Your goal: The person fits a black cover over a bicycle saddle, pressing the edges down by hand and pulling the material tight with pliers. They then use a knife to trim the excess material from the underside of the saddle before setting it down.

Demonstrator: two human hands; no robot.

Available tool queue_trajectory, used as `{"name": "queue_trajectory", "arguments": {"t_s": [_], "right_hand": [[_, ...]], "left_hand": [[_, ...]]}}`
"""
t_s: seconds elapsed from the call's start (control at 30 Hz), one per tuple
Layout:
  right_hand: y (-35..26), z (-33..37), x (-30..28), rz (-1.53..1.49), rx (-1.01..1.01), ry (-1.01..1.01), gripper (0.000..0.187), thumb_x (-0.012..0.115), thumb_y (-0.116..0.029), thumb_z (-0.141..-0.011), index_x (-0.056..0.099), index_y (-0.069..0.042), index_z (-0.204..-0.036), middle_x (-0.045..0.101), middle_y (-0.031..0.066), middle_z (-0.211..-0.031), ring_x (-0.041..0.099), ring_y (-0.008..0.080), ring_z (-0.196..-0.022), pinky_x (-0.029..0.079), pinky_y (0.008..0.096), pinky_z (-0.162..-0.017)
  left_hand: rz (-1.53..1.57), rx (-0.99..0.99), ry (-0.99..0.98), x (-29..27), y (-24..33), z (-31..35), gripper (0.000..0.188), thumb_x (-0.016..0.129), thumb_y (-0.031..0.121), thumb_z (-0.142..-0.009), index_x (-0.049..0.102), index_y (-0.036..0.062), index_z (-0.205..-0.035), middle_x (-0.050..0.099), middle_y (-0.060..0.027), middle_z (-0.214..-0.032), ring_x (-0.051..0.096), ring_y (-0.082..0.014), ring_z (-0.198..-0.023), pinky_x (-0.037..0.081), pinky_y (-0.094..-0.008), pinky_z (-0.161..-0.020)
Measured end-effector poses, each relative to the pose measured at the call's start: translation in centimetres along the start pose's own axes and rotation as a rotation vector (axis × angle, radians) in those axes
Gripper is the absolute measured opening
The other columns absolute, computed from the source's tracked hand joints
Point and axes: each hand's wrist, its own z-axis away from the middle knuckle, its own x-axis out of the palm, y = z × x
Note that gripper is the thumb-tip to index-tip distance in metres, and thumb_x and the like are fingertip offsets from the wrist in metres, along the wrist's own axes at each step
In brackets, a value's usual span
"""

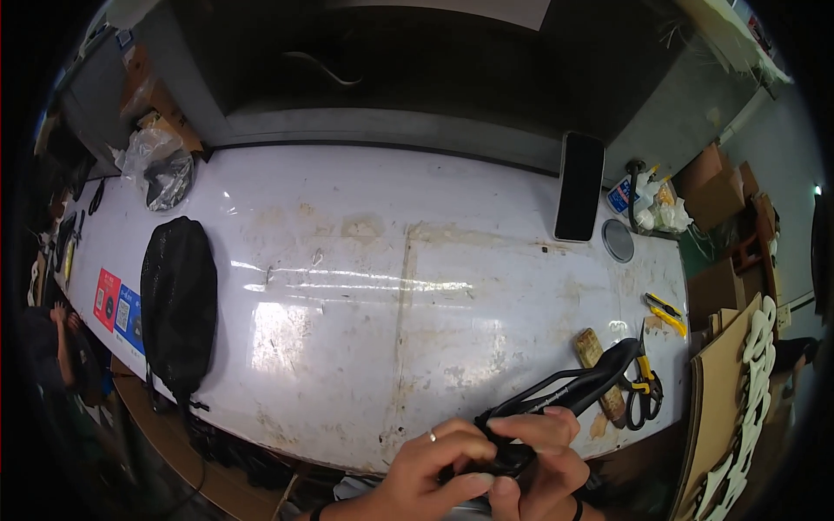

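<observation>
A black bicycle saddle [586, 384] lies slanted at the table's front right, its narrow nose pointing to the far right. A thin black rail runs along its side, and its near end is inside my hands. My left hand [434, 473], with a ring on one finger, is closed on that near end. Beside it, my right hand [547, 447] grips the same end with bent fingers. The fingertips meet over a dark part, whose details are hidden. Under the saddle's nose are a worn, brownish block [599, 369] and black-and-yellow scissors [645, 391].
A black drawstring bag [180, 295] lies at the left, partly over a red and blue printed sheet [117, 304]. At the back right are a dark-screened phone [580, 187], a round grey disc [618, 240] and a white bottle [643, 191]. Yellow cutters [665, 313] lie near the right edge.
</observation>
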Motion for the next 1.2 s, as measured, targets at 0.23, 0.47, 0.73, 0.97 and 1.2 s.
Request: {"name": "queue_trajectory", "arguments": {"t_s": [0.23, 0.47, 0.73, 0.97, 1.2], "right_hand": [[0.3, -0.5, 1.9, -0.007, -0.054, 0.138, 0.077, 0.069, -0.038, -0.108, 0.03, -0.004, -0.165, 0.063, 0.0371, -0.144, 0.067, 0.0306, -0.1, 0.046, 0.0451, -0.091], [-0.9, -0.4, 1.8, 0.1, -0.053, 0.118, 0.077, 0.073, -0.035, -0.105, 0.036, 0.004, -0.16, 0.068, 0.0313, -0.139, 0.069, 0.0299, -0.096, 0.048, 0.0433, -0.092], [-1.2, -0.2, -0.3, 0.089, 0.015, -0.077, 0.075, 0.077, -0.029, -0.1, 0.038, 0.007, -0.153, 0.071, 0.0299, -0.135, 0.072, 0.0312, -0.102, 0.046, 0.0416, -0.098], [-1.2, 0.5, 0.1, -0.028, -0.024, -0.008, 0.08, 0.067, -0.017, -0.105, 0.02, -0.009, -0.169, 0.069, 0.0325, -0.137, 0.072, 0.034, -0.106, 0.046, 0.0438, -0.099], [-1.3, 0.9, 1.7, 0.009, -0.057, 0.109, 0.074, 0.066, -0.018, -0.106, 0.023, -0.007, -0.164, 0.064, 0.0358, -0.14, 0.071, 0.0386, -0.113, 0.052, 0.0462, -0.095]], "left_hand": [[0.009, -0.04, -0.179, -1.5, 1.7, -2.3, 0.03, 0.079, 0.018, -0.102, 0.064, -0.0025, -0.087, 0.049, -0.0074, -0.077, 0.045, -0.0195, -0.067, 0.039, -0.0342, -0.064], [-0.051, 0.047, -0.121, -1.3, 1.6, -2.0, 0.026, 0.073, 0.005, -0.103, 0.067, -0.0022, -0.079, 0.057, -0.0075, -0.074, 0.05, -0.0168, -0.064, 0.041, -0.0353, -0.061], [0.056, -0.116, -0.212, -2.3, 1.0, -1.9, 0.023, 0.075, 0.008, -0.103, 0.07, -0.0031, -0.084, 0.061, -0.0072, -0.079, 0.054, -0.0162, -0.065, 0.043, -0.0349, -0.059], [0.007, -0.115, -0.147, -1.2, 0.0, 0.1, 0.023, 0.073, 0.009, -0.105, 0.07, -0.0029, -0.086, 0.061, -0.007, -0.08, 0.055, -0.0173, -0.067, 0.044, -0.0345, -0.061], [0.233, -0.216, -0.115, -1.6, 0.5, 0.1, 0.031, 0.07, 0.02, -0.108, 0.066, -0.0012, -0.086, 0.059, -0.0058, -0.077, 0.055, -0.0193, -0.07, 0.043, -0.0336, -0.065]]}}
